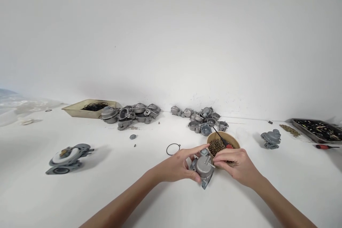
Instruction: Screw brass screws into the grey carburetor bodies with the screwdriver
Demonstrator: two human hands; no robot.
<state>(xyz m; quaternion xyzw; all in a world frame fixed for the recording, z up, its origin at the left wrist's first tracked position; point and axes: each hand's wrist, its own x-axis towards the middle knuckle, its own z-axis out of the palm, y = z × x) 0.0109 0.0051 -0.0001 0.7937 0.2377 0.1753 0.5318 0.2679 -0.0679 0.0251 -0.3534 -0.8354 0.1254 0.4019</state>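
Observation:
My left hand (181, 164) is wrapped round a grey metal carburetor (204, 166), thumb low on its near side and index finger stretched over the top. The carburetor is tilted, its rounded bowl facing up. At its right side, my right hand (236, 164) pinches finger and thumb together; what lies between them is too small to make out. Just behind that hand stands a tan bowl (235, 138) of small brass-coloured screws (216, 146). A screwdriver (227, 145) with a red handle and dark shaft slants over the bowl. Whether my right hand also holds it, I cannot tell.
Carburetor parts are heaped at the back (139, 114) and behind the bowl (197, 117). A black rubber ring (173, 149) lies left. Single carburetors stand left (68, 158) and right (271, 138). A beige tray (80, 110), dark tray (317, 133) and second screwdriver (323, 146) flank the table.

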